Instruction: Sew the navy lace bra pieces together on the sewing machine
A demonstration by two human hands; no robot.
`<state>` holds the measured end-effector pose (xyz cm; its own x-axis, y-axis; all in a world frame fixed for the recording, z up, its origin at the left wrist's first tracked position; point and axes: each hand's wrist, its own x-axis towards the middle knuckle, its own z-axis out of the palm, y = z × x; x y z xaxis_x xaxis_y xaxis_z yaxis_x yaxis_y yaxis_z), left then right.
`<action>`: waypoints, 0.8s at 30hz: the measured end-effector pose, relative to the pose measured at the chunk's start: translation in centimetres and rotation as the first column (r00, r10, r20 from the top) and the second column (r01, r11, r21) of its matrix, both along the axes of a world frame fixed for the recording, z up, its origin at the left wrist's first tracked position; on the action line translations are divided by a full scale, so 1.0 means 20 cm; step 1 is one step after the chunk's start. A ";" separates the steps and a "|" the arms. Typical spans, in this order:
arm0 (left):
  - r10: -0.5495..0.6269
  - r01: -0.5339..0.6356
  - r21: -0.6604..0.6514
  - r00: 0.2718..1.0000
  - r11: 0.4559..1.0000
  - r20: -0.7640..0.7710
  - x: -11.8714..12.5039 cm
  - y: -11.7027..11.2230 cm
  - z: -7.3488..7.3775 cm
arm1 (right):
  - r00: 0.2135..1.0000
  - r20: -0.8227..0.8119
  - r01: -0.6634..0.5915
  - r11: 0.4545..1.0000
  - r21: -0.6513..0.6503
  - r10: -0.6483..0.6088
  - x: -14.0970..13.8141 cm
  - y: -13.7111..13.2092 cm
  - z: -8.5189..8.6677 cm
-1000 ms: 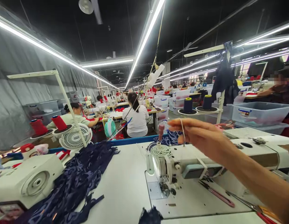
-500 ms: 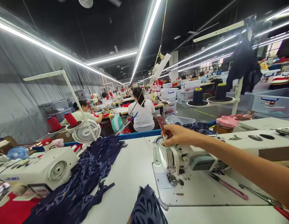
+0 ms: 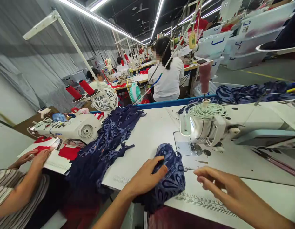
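Note:
Dark blue lace fabric lies bunched at the table's front edge, its lower end drooping over. My left hand is on its left side, thumb and index finger over the lace and the other fingers hidden. To the right of the lace, my right hand hovers above the ruler-marked edge, fingers apart and holding nothing. Just beyond the fabric stands a white sewing machine, with pale green cord coiled on its head under a dusty-pink knob.
A long heap of navy lace covers the table's left side. Past it, a co-worker's hands handle red cloth at another machine. Pink-handled tweezers lie at right. Ahead sits a person in white, near a white fan.
My right hand has left the top of the sewing machine and come down beside the lace. My left hand and the lace have come further into view as the camera turned downward.

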<state>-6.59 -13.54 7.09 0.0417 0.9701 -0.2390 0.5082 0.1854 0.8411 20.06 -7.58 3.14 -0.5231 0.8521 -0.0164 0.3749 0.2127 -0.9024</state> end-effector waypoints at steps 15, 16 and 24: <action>0.089 -0.102 0.052 0.974 0.993 0.207 0.14 -0.03 -0.06 | 0.952 -0.275 -0.092 0.730 -0.678 -0.136 -0.28 -0.02 0.06; 0.118 -0.129 0.029 0.960 0.991 0.254 0.14 -0.02 -0.07 | 0.954 -0.263 -0.070 0.744 -0.664 -0.145 -0.28 -0.01 0.03; 0.408 -0.315 -0.259 0.688 0.913 0.600 0.07 0.05 -0.16 | 0.943 -0.255 -0.034 0.699 -0.714 -0.214 -0.24 -0.01 -0.05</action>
